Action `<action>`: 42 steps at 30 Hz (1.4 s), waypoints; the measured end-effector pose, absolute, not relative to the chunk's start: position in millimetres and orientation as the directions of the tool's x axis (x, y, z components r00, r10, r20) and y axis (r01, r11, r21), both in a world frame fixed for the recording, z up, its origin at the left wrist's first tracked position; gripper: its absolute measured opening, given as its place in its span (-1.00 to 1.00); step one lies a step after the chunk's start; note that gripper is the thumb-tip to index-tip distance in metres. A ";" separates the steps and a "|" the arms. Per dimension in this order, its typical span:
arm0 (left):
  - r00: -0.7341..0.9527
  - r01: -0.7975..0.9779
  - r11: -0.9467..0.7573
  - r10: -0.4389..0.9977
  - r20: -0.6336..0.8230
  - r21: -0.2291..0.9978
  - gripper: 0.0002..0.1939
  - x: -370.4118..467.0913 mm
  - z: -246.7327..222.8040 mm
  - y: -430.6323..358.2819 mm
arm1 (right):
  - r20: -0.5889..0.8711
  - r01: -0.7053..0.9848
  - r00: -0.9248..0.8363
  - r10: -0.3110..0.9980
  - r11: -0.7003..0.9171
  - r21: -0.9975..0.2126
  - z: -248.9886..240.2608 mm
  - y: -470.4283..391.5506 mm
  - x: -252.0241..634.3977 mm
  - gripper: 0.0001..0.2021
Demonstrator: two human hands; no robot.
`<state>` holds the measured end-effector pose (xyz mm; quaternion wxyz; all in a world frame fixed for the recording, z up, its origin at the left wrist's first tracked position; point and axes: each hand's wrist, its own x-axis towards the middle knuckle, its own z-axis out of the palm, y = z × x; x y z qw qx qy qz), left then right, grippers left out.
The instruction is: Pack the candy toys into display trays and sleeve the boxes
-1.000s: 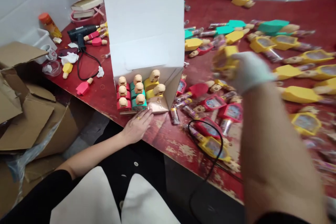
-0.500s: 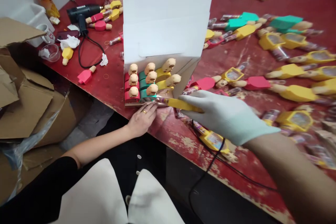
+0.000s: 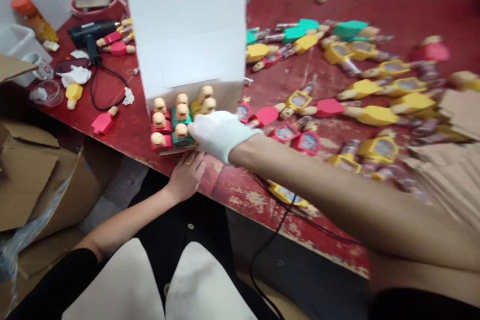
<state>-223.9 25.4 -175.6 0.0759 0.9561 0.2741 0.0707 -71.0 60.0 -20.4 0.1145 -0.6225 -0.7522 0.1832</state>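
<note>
Lying by the box [image 3: 189, 25], left hand [image 3: 186, 176] is unclenched; right hand [image 3: 218, 133] over it, grip hidden; bottle label [image 3: 40, 24] blurred.

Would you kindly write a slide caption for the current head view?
Gloved right hand at a white box of animal-headed toys, left hand at its front edge.

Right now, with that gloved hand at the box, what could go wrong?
The right hand in a white glove is close beside a round-headed green plastic toy, so it might knock it crooked. The open white cardboard box stands near the edge of the worn red table, so a bump could push it off. A black cable hangs over that edge beside a yellow plastic toy; if snagged, it may drag the toy down.
</note>
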 end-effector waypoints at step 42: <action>0.745 0.010 0.110 0.662 -0.081 0.994 -0.36 -153.4 -136.6 -12.7 | 0.506 0.785 0.405 0.761 -0.006 -0.619 -102.4 -95.3 33.6 -0.59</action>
